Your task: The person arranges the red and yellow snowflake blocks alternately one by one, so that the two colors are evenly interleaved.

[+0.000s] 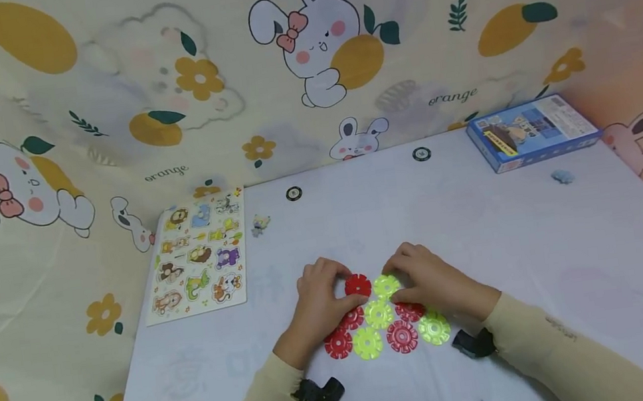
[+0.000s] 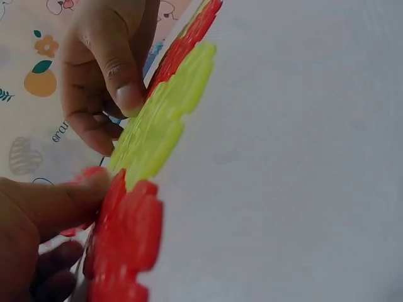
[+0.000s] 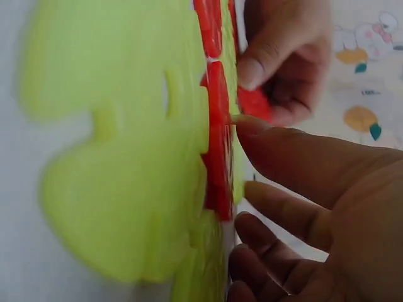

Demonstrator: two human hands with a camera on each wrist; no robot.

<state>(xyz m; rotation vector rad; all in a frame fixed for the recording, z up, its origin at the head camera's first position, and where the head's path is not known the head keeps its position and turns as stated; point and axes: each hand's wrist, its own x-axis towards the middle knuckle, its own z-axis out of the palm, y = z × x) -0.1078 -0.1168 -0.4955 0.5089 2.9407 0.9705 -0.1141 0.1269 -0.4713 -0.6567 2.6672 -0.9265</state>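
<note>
Flat notched plastic discs, red and yellow-green, lie in rows close together on the white table. In the head view my left hand (image 1: 323, 297) pinches a red disc (image 1: 358, 285) at the top left of the group between thumb and forefinger. Beside it my right hand (image 1: 432, 280) pinches a yellow-green disc (image 1: 386, 285) by its edges. Below are a middle row with a yellow-green disc (image 1: 379, 314) between two red ones, and a front row ending in a yellow-green disc (image 1: 434, 328). In the right wrist view the right thumb (image 3: 283, 151) touches a disc's edge.
A sheet of animal pictures (image 1: 198, 256) lies at the left, with a small figure (image 1: 261, 224) beside it. Two dark round pieces, one at the back middle (image 1: 294, 194), lie behind. A blue box (image 1: 532, 131) and a small blue piece (image 1: 562, 176) are at the back right.
</note>
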